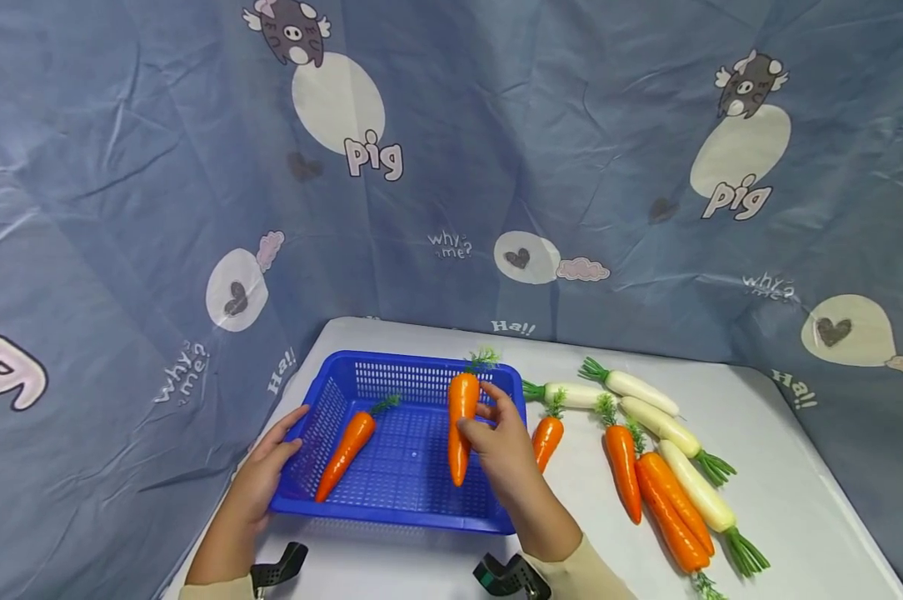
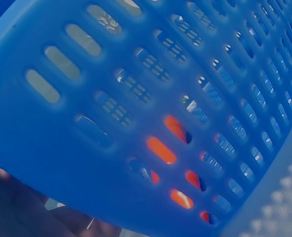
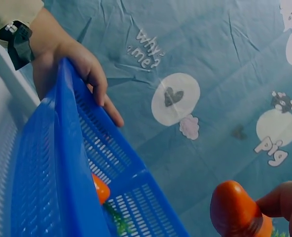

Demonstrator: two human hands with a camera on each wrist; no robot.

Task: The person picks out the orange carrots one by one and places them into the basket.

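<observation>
A blue plastic basket [image 1: 414, 522] with slotted walls stands on the white table, one carrot [image 1: 349, 450] lying in its left half. My left hand [image 1: 260, 475] grips the basket's left rim; in the right wrist view its fingers [image 3: 97, 81] hook over that rim. Above the basket's right part, my right hand [image 1: 502, 437] holds another orange carrot [image 1: 462, 417] between thumb and fingers, leafy end up and tip down. The left wrist view shows the basket wall [image 2: 52, 138] up close, with orange showing through some slots.
Right of the basket lie a single carrot [image 1: 547, 440], another carrot [image 1: 622, 471] and a pair of carrots [image 1: 672, 517]. Several white radishes [image 1: 642, 392] with green stalks are spread around them. A blue printed cloth [image 1: 451, 167] hangs behind and beside the table [image 1: 766, 450].
</observation>
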